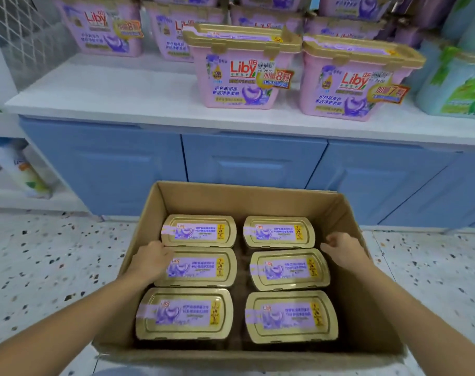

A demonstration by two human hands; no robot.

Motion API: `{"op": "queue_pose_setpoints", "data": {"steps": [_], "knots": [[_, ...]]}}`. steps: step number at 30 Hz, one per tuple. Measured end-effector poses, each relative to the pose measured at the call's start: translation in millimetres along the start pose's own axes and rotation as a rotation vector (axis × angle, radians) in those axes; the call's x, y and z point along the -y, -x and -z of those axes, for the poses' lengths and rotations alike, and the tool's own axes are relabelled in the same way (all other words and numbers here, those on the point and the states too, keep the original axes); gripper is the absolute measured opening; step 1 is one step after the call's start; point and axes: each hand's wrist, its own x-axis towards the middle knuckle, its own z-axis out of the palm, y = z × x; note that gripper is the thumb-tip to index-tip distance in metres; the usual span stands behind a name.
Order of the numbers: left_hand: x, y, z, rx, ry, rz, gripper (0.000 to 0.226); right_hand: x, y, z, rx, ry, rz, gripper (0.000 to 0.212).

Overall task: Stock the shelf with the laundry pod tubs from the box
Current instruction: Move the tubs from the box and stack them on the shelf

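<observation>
An open cardboard box point(358, 294) sits on the floor with several gold-lidded laundry pod tubs in two columns. My left hand point(151, 260) rests on the left end of the middle-left tub point(201, 267), fingers curled over its edge. My right hand point(343, 252) hovers inside the box by its right wall, just right of the middle-right tub point(289, 270), fingers loosely curled and holding nothing. On the white shelf point(117, 96) above stand pink tubs: two at the front point(241, 77) point(350, 85), more stacked behind.
Blue cabinet doors point(252, 158) run below the shelf. Green-and-blue packs point(458, 82) stand at the shelf's right end. A wire grid panel point(25, 31) closes the shelf's left side. Lower left shelves hold bottles point(27, 172). The floor is speckled terrazzo point(41, 267).
</observation>
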Motion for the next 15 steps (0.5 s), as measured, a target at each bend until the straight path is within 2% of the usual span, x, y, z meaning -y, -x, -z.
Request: {"op": "queue_pose_setpoints", "data": {"steps": [3, 8, 12, 15], "knots": [[-1, 4, -13, 0.028, -0.059, 0.07, 0.036, -13, -1, -24, 0.044, -0.038, -0.105, 0.049], [3, -2, -32, -0.027, -0.058, 0.132, 0.041, -23, -6, -51, 0.104, -0.163, -0.242, 0.05], [6, -5, -47, -0.057, 0.008, 0.204, 0.041, -33, -7, -67, 0.1, -0.354, -0.286, 0.034], [21, -11, -58, 0.03, 0.065, 0.25, 0.041, -38, -10, -70, 0.109, -0.472, -0.303, 0.025]]}}
